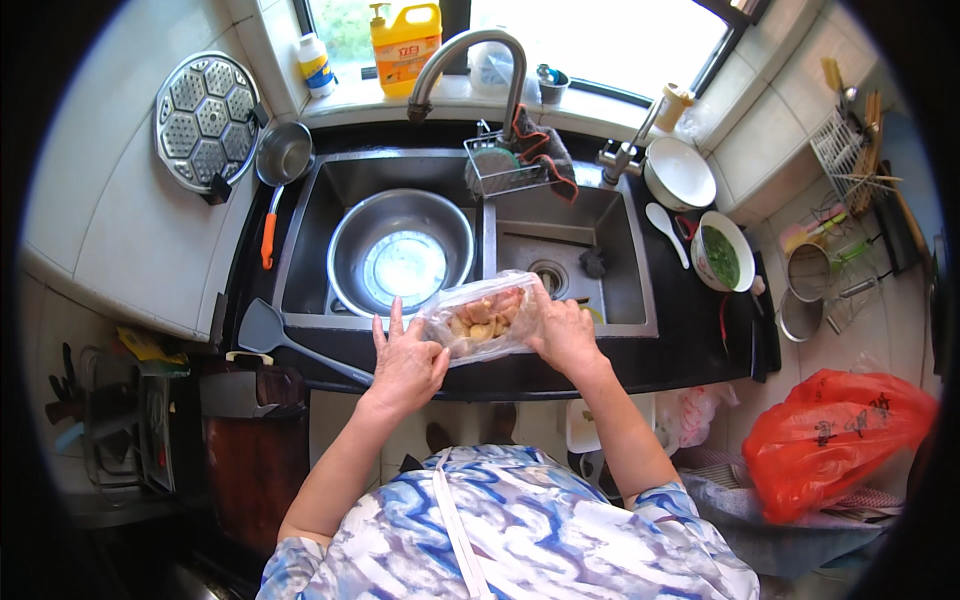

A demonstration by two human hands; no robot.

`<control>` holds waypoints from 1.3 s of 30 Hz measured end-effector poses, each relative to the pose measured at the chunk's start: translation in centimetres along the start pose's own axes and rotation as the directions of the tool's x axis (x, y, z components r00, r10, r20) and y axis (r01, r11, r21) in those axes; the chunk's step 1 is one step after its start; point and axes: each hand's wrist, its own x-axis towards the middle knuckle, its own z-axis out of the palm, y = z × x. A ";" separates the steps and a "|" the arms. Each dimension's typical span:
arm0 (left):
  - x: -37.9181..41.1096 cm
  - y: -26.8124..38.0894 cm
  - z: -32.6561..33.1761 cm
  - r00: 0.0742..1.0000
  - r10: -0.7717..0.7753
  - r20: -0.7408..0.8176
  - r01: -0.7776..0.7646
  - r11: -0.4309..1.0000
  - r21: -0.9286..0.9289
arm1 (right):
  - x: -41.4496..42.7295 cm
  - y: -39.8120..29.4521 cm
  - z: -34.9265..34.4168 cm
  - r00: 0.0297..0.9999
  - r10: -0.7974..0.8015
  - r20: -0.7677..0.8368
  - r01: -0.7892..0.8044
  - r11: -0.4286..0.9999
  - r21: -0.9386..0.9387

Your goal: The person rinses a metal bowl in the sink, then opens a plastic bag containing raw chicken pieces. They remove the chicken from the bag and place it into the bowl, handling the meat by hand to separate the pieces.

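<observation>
A clear plastic bag with pale pieces of what looks like raw meat is held between my hands, above the front rim of the sink. My left hand grips the bag's left edge, with some fingers stretched out. The bag's right edge is pinched in my right hand. Just behind the bag, a steel basin stands in the left bowl of the steel sink. Its inside shows bright reflections on the bottom. The right bowl holds a drain strainer and a dark scrubber.
A grey spatula lies left on the black counter, near a small orange-handled pan. The faucet arches over the sink, beside a wire caddy. At right are a white bowl, a spoon and a bowl of greens.
</observation>
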 end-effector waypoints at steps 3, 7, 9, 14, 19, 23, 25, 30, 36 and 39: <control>-0.1 -0.7 0.7 0.999 -0.029 0.030 0.028 0.999 0.036 | -0.3 -0.7 -0.8 0.998 0.042 0.053 -0.043 0.999 0.016; 0.2 -1.2 1.5 0.994 -0.039 0.105 0.033 0.998 0.055 | -0.9 -0.4 -0.2 0.991 0.065 0.113 -0.078 0.990 0.116; -0.1 -1.3 1.8 0.997 -0.020 0.081 0.014 0.997 0.077 | -1.2 -0.7 0.3 0.993 0.073 0.095 -0.087 0.983 0.159; -0.8 -1.7 3.2 0.999 -0.003 -0.037 0.004 0.999 0.035 | -1.6 -2.1 1.1 0.994 0.112 0.000 -0.111 0.982 0.153; -1.6 -1.4 3.7 0.995 -0.055 -0.084 0.059 0.997 0.044 | -1.5 -2.3 2.1 0.995 0.090 -0.031 -0.086 0.990 0.112; -1.9 -0.9 4.8 0.979 -0.107 -0.174 0.116 0.992 0.040 | -1.0 -1.4 1.5 1.000 0.024 0.000 -0.023 0.991 0.131; -1.8 -0.8 4.8 0.982 -0.137 -0.132 0.138 0.990 0.001 | 0.0 -0.6 1.7 0.999 -0.042 -0.001 0.042 0.987 0.153; -1.3 1.2 5.7 0.975 -0.131 -0.182 0.123 0.991 -0.055 | 0.1 1.9 2.0 0.984 -0.176 -0.006 0.173 0.961 0.217; -0.8 1.1 7.1 0.894 -0.359 -0.269 0.299 0.924 -0.240 | 0.3 1.9 3.2 0.954 -0.271 -0.126 0.298 0.897 0.327; -0.6 1.6 8.1 0.838 -0.486 -0.248 0.415 0.863 -0.289 | 0.0 2.4 3.5 0.950 -0.297 -0.090 0.309 0.878 0.365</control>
